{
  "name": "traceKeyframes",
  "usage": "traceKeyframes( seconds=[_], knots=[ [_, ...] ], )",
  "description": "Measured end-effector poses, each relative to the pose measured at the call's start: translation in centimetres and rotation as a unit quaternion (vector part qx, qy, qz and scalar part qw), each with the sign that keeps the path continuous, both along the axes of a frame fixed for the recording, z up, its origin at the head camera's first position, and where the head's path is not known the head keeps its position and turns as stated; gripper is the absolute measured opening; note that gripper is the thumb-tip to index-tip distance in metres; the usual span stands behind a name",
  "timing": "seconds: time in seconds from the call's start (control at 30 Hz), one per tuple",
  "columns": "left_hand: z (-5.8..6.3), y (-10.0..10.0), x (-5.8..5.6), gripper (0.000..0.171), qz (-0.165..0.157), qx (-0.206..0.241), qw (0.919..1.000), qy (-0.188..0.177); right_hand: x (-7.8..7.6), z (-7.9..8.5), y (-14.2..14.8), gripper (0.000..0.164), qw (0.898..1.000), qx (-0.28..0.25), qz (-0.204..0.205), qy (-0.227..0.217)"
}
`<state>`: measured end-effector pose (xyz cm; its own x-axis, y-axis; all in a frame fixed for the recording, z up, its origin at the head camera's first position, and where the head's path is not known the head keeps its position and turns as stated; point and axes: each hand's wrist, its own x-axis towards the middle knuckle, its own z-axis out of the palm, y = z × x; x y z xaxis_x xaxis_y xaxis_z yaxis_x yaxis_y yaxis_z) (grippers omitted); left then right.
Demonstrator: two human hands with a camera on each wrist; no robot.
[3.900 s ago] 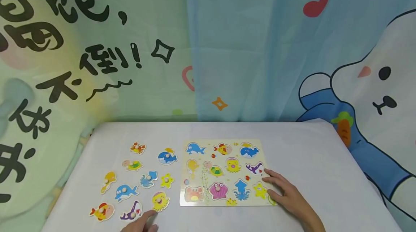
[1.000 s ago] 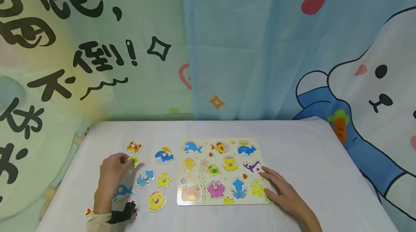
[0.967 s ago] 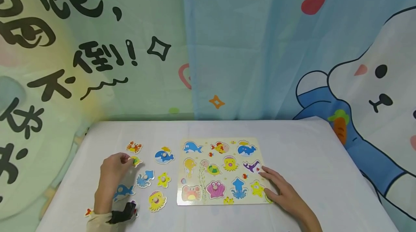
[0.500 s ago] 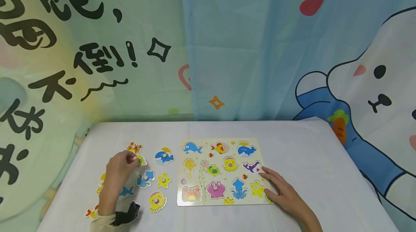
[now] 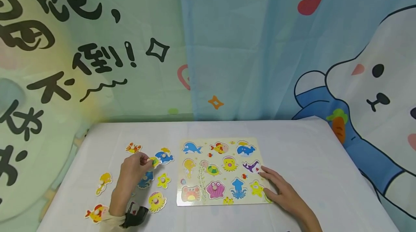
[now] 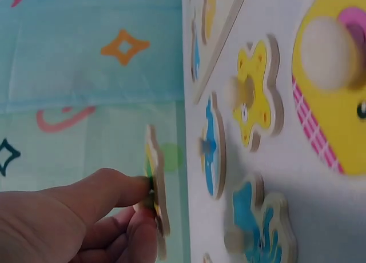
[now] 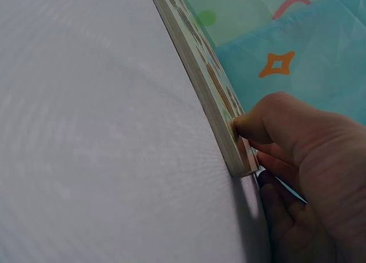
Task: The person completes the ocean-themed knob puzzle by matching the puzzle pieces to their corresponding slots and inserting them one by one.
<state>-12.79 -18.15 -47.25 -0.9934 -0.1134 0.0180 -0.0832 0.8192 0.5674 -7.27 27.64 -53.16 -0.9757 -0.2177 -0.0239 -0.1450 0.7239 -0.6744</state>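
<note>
In the head view my left hand (image 5: 134, 167) pinches a turtle puzzle piece (image 5: 155, 162) between thumb and fingertips, just left of the blue spouting whale piece (image 5: 164, 157). The left wrist view shows this turtle piece (image 6: 152, 160) nearly edge-on, raised clear of the table, with the thumb pressed to its face. My right hand (image 5: 286, 194) rests at the right edge of the cream puzzle board (image 5: 248, 201). There, in the right wrist view, its thumb (image 7: 249, 126) lies on the board's edge, near a corner. A turtle picture (image 5: 213, 169) shows mid-board.
Loose knobbed pieces lie left of the board: a crab (image 5: 133, 147), seahorse (image 5: 104, 183), fish (image 5: 95, 213), starfish (image 5: 163, 180), yellow octopus (image 5: 157, 202) and a partly covered blue squid (image 5: 146, 180). A printed curtain (image 5: 234, 62) hangs behind the white table (image 5: 299, 145).
My left hand has come up from the table's front, taken hold of the turtle piece and carried it rightward to the whale piece. The right hand has stayed at the board.
</note>
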Motion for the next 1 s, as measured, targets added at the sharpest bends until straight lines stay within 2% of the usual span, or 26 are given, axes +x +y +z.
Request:
traceKeyframes(
  seconds=[0.17,0.4,0.53,0.77,0.9,1.0],
  knots=[
    [-0.3,1.5,0.3,0.014,-0.028,0.01,0.9995,-0.007,0.0,0.0,0.1,0.047,1.0,0.006,0.005,0.006],
    [-0.9,3.7,0.5,0.011,-0.062,0.013,0.9972,0.038,0.0,-0.1,0.1,0.047,1.0,0.012,0.003,0.008],
    [-1.3,4.9,0.5,0.01,-0.095,0.002,0.9934,0.063,0.0,-0.1,0.0,0.048,1.0,0.009,-0.001,0.009],
    [-2.2,7.0,0.5,0.007,-0.137,0.006,0.9893,0.05,0.0,-0.1,-0.1,0.047,1.0,0.024,-0.002,0.015],
    [-2.6,8.4,0.3,0.005,-0.182,0.014,0.9816,0.055,0.0,-0.2,-0.1,0.047,1.0,0.014,-0.002,0.011],
    [-2.7,9.8,0.1,0.003,-0.204,0.011,0.9772,0.057,0.0,-0.3,0.0,0.047,1.0,0.007,-0.004,0.011]
  ],
)
